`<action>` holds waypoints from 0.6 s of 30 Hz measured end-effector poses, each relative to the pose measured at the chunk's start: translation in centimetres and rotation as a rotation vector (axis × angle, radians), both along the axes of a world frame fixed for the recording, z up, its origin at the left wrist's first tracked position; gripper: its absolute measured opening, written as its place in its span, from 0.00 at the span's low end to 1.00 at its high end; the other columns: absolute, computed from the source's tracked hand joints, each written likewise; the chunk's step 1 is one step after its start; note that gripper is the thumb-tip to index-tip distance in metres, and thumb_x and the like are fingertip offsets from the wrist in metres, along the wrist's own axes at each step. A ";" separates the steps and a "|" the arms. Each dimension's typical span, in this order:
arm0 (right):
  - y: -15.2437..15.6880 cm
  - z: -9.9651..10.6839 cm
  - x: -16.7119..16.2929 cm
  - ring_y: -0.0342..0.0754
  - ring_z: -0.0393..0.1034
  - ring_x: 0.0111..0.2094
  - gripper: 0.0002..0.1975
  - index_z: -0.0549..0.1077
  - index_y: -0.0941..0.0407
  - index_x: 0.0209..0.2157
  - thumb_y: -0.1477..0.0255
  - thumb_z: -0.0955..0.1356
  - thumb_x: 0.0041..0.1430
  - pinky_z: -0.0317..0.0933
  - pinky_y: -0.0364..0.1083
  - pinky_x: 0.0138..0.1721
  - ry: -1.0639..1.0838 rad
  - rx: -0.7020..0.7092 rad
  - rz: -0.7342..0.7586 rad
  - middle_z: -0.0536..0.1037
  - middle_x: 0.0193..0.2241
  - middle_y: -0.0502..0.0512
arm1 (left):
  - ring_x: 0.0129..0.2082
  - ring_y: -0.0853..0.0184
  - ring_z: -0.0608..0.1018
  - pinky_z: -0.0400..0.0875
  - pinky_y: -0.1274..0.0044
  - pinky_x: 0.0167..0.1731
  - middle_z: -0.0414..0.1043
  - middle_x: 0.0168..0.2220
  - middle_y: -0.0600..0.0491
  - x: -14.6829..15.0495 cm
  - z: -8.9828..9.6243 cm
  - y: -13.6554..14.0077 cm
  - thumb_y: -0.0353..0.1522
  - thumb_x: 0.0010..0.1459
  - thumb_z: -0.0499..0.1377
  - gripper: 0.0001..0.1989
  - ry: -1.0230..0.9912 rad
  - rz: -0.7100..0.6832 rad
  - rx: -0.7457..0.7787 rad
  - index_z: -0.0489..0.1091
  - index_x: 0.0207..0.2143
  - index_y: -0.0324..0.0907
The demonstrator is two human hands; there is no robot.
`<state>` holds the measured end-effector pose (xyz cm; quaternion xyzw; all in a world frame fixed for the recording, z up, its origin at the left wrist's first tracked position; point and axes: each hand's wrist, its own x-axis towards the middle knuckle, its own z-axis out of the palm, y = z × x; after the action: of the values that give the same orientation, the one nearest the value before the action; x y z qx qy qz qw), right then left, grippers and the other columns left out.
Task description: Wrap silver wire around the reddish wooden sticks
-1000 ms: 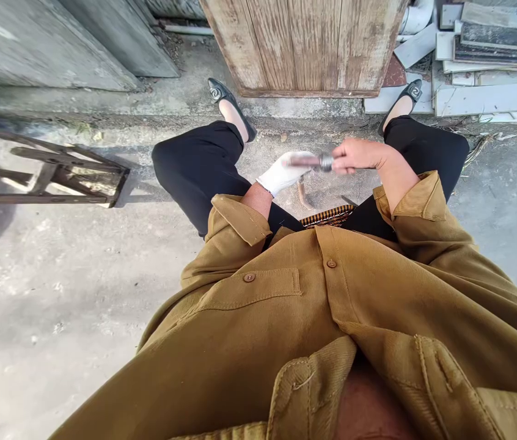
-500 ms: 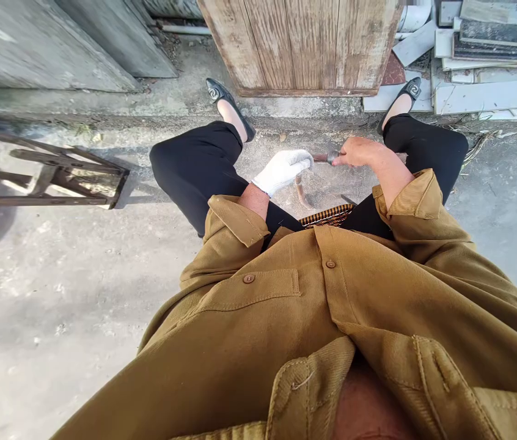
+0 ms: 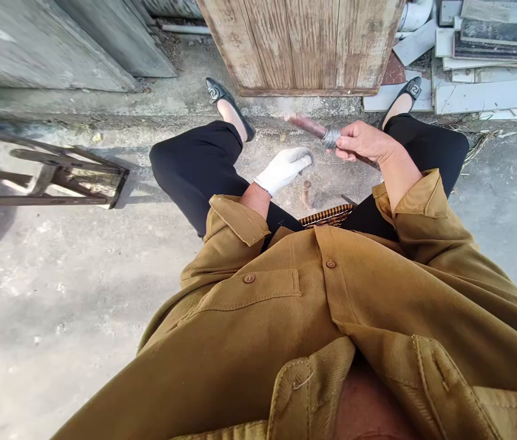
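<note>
My bare right hand [image 3: 365, 144] is closed on a brown rod [image 3: 307, 124] with silvery wire [image 3: 330, 138] wound in a thick band around it. The rod's far end points up and to the left and is slightly blurred. To the left, my left hand [image 3: 285, 169] wears a white glove. Its fingers are closed together, with a bit of something dark grey at their tips that I cannot make out. Just below the glove a short brownish, peg-like piece [image 3: 307, 194] shows above the concrete; its kind is unclear. A gap separates the glove from the rod.
Beneath me is a woven seat [image 3: 327, 216] with a black and orange edge. Ahead stands a worn wooden panel [image 3: 302, 49]. A wooden stool [image 3: 57, 171] lies at left, and stacked boards [image 3: 492, 91] are at right.
My right hand has tilted the rod, lifting its free end up and away from the gloved hand. More of the wire band shows. My left hand has stayed almost in place.
</note>
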<state>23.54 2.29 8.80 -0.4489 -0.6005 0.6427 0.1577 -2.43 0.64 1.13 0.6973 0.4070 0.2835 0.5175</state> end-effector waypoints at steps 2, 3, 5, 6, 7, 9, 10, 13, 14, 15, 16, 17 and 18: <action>0.1 -0.2 0.1 0.41 0.56 0.21 0.25 0.72 0.53 0.35 0.50 0.79 0.74 0.52 0.43 0.24 0.072 0.029 -0.143 0.67 0.21 0.44 | 0.38 0.62 0.75 0.79 0.62 0.51 0.73 0.23 0.55 0.2 0.3 0.0 0.48 0.75 0.66 0.18 0.016 -0.025 -0.049 0.74 0.33 0.48; 0.2 -0.3 0.1 0.41 0.56 0.22 0.24 0.73 0.53 0.35 0.50 0.78 0.75 0.52 0.44 0.25 0.095 0.031 -0.212 0.67 0.21 0.44 | 0.38 0.62 0.75 0.79 0.62 0.51 0.72 0.23 0.55 0.3 0.5 0.0 0.47 0.74 0.67 0.18 0.022 -0.034 -0.070 0.73 0.33 0.48; 0.6 -0.3 -0.1 0.41 0.55 0.23 0.21 0.73 0.54 0.36 0.56 0.76 0.80 0.53 0.44 0.26 0.106 0.021 -0.359 0.68 0.23 0.45 | 0.39 0.60 0.76 0.79 0.62 0.51 0.74 0.23 0.54 0.5 0.7 -0.1 0.46 0.71 0.67 0.17 0.027 -0.038 -0.089 0.73 0.32 0.49; 0.8 -0.3 -0.3 0.41 0.55 0.24 0.19 0.74 0.54 0.36 0.60 0.73 0.83 0.53 0.44 0.27 0.098 0.014 -0.439 0.68 0.23 0.45 | 0.39 0.59 0.78 0.79 0.61 0.51 0.75 0.23 0.53 0.6 0.9 -0.2 0.45 0.70 0.68 0.16 0.028 -0.033 -0.089 0.74 0.31 0.49; 1.0 -0.1 -0.5 0.41 0.55 0.24 0.18 0.73 0.55 0.36 0.64 0.71 0.86 0.53 0.43 0.27 0.088 0.009 -0.521 0.68 0.24 0.45 | 0.40 0.57 0.79 0.79 0.60 0.51 0.76 0.24 0.52 0.6 1.0 -0.2 0.45 0.69 0.68 0.15 0.027 -0.026 -0.086 0.74 0.31 0.49; 1.4 0.2 -0.9 0.40 0.54 0.25 0.19 0.71 0.55 0.37 0.69 0.64 0.90 0.52 0.43 0.27 0.068 0.009 -0.686 0.67 0.25 0.45 | 0.41 0.54 0.82 0.80 0.58 0.50 0.79 0.26 0.50 0.6 1.5 -0.5 0.45 0.67 0.68 0.14 0.022 -0.012 -0.068 0.75 0.30 0.50; 1.6 0.4 -1.1 0.40 0.54 0.25 0.20 0.70 0.55 0.37 0.70 0.62 0.91 0.52 0.43 0.27 0.065 0.014 -0.756 0.67 0.26 0.45 | 0.42 0.52 0.83 0.80 0.57 0.49 0.80 0.26 0.50 0.7 1.8 -0.6 0.45 0.66 0.69 0.13 0.017 -0.007 -0.057 0.76 0.30 0.50; 2.1 0.5 -0.7 0.40 0.54 0.25 0.21 0.66 0.53 0.38 0.67 0.57 0.93 0.53 0.41 0.28 0.000 0.055 -0.813 0.65 0.27 0.44 | 0.41 0.50 0.84 0.80 0.58 0.47 0.81 0.27 0.49 0.6 2.5 -1.0 0.47 0.64 0.69 0.14 0.004 -0.009 -0.032 0.78 0.30 0.50; 2.3 0.2 -0.4 0.40 0.54 0.25 0.21 0.65 0.52 0.38 0.67 0.56 0.93 0.53 0.41 0.28 -0.059 0.077 -0.783 0.64 0.27 0.44 | 0.41 0.51 0.84 0.80 0.58 0.46 0.81 0.27 0.49 0.5 2.7 -1.0 0.48 0.63 0.69 0.14 0.005 -0.012 -0.030 0.78 0.30 0.51; 2.5 -0.1 0.0 0.40 0.54 0.25 0.21 0.64 0.52 0.38 0.67 0.56 0.93 0.53 0.42 0.28 -0.123 0.099 -0.741 0.64 0.26 0.43 | 0.40 0.51 0.84 0.80 0.59 0.45 0.81 0.28 0.49 0.4 2.7 -1.0 0.49 0.63 0.69 0.15 0.010 -0.016 -0.032 0.78 0.31 0.51; 2.7 -0.6 0.4 0.40 0.54 0.25 0.21 0.63 0.51 0.38 0.68 0.57 0.93 0.51 0.43 0.28 -0.185 0.119 -0.696 0.64 0.26 0.43 | 0.40 0.53 0.83 0.79 0.60 0.44 0.82 0.29 0.49 0.3 2.7 -1.0 0.49 0.63 0.69 0.15 0.017 -0.018 -0.037 0.79 0.31 0.50; 2.9 -1.1 0.8 0.40 0.54 0.25 0.21 0.62 0.51 0.37 0.69 0.57 0.93 0.50 0.44 0.29 -0.232 0.130 -0.629 0.63 0.25 0.42 | 0.40 0.54 0.83 0.79 0.61 0.44 0.83 0.30 0.49 0.1 2.7 -0.9 0.50 0.64 0.69 0.16 0.021 -0.019 -0.042 0.79 0.32 0.50; 3.0 -1.7 1.1 0.41 0.54 0.25 0.21 0.62 0.51 0.36 0.71 0.59 0.92 0.50 0.45 0.30 -0.267 0.135 -0.560 0.64 0.23 0.42 | 0.39 0.55 0.83 0.79 0.61 0.44 0.83 0.32 0.49 -0.1 2.6 -0.8 0.50 0.64 0.68 0.17 0.017 -0.019 -0.042 0.79 0.33 0.48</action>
<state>24.62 5.32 7.12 -0.6658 -0.5102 0.4682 0.2778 -2.57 -0.19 3.68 0.6923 0.4105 0.2640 0.5315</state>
